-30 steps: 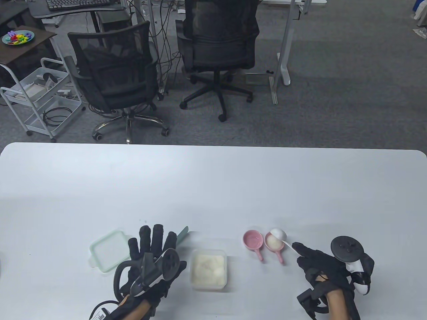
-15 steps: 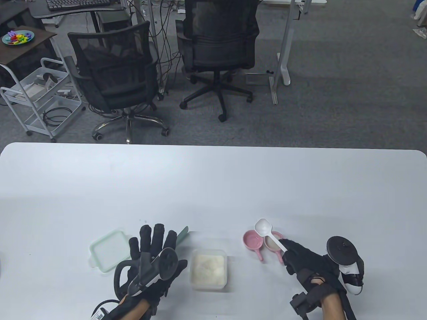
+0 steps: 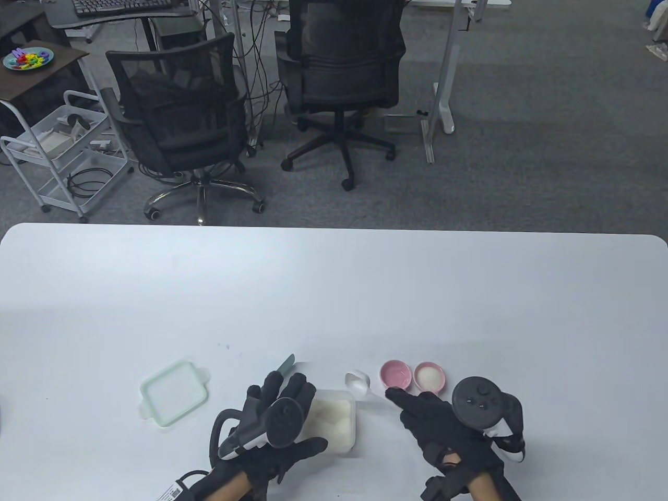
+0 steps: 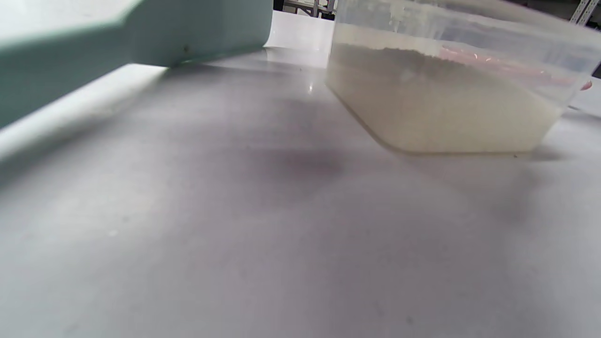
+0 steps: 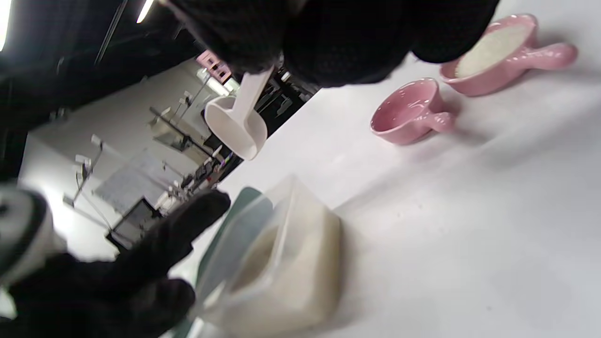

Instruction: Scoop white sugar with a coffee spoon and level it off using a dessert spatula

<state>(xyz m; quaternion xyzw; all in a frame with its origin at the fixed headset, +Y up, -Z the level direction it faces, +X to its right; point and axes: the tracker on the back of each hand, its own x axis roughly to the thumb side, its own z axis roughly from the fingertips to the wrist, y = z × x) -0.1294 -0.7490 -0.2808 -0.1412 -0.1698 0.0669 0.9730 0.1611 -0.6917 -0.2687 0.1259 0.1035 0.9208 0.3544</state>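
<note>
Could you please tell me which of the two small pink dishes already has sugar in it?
The right-hand pink dish, nearer the tracker on the right hand, holds white sugar. The left pink dish, closer to the spoon, is empty.

Table view bright, even — soft shadows | wrist views blurred, close-up

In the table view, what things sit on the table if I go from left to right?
Green lid → left hand → white spoon → empty pink cup → pink cup with sugar.
</note>
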